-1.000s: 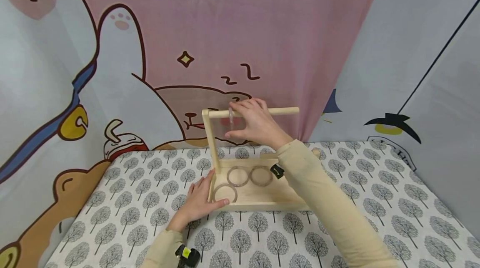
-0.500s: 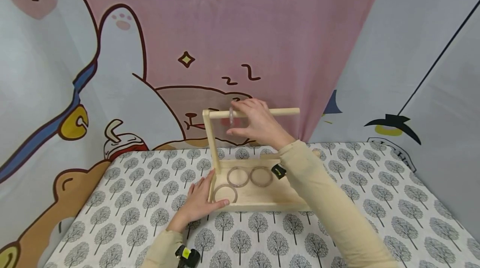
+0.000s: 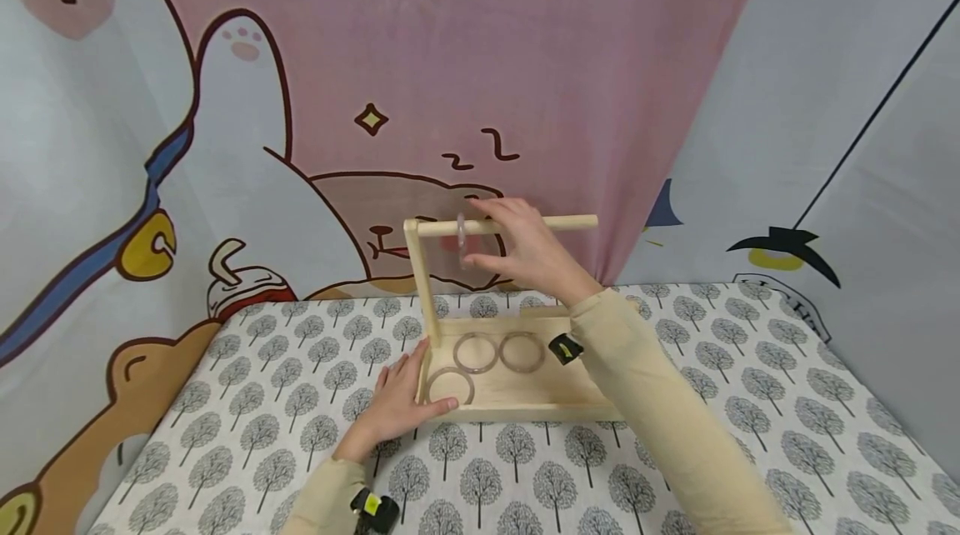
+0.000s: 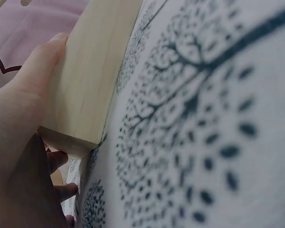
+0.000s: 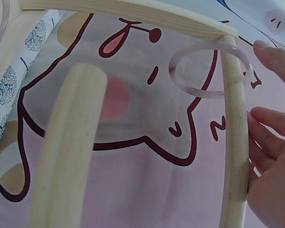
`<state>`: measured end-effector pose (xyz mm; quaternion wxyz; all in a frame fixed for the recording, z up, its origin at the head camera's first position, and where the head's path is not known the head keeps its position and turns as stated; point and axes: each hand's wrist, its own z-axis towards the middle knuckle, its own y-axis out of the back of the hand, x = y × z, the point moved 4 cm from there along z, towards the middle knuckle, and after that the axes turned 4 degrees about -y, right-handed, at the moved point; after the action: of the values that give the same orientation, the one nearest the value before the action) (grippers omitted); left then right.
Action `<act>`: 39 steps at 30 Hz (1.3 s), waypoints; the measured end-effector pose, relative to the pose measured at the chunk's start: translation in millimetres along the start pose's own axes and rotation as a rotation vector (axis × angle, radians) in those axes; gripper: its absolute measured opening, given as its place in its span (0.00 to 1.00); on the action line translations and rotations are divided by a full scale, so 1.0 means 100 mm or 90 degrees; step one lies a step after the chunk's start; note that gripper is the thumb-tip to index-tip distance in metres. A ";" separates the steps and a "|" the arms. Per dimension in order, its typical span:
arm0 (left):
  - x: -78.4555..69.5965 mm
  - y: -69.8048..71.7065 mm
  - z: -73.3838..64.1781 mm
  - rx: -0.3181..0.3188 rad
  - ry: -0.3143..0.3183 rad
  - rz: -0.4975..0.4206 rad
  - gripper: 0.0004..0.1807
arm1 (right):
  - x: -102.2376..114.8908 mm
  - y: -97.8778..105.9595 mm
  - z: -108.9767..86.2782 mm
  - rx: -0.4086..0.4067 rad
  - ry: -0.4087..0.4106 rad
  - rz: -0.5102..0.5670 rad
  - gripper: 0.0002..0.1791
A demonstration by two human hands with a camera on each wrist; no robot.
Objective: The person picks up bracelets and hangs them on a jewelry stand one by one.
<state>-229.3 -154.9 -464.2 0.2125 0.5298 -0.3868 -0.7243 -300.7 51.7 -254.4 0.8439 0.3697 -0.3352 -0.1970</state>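
Note:
In the head view a pale wooden stand has a shallow tray [image 3: 525, 412], an upright post [image 3: 422, 285] and a horizontal dowel [image 3: 566, 222]. A translucent pinkish ring [image 5: 180, 71] hangs round the dowel, near the post end. My right hand [image 3: 532, 247] is spread beside that ring, thumb below the dowel and fingers above; in the right wrist view its fingertips are apart from the ring. My left hand [image 3: 401, 397] braces the tray's front left corner, thumb along the front rim and fingers against the left side. Several more such rings, one being a ring [image 3: 476, 352], lie flat in the tray.
A tree-print cloth [image 3: 315, 435] covers the table under the stand. Behind hangs a cartoon-print curtain [image 3: 562, 60]. In the right wrist view a second round-ended dowel [image 5: 66, 152] stands out close to the camera.
My right hand has opened and drawn slightly right, letting go of the ring, which stays hanging on the dowel. My left hand and the stand have not moved.

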 end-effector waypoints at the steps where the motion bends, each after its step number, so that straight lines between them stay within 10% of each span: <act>1: 0.00 0.00 0.00 0.000 0.001 -0.001 0.59 | 0.00 0.00 -0.01 -0.002 -0.001 0.004 0.41; 26: 0.01 -0.01 0.00 0.015 0.012 -0.015 0.58 | 0.07 -0.04 -0.52 -0.075 0.052 0.116 0.35; 39: 0.01 -0.01 0.01 0.007 0.008 -0.014 0.59 | 0.01 -0.34 -0.78 -0.022 0.024 0.166 0.34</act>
<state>-230.4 -154.9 -465.3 0.2044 0.5397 -0.3837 -0.7209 -247.0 67.2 -318.8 0.8747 0.3121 -0.3610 -0.0845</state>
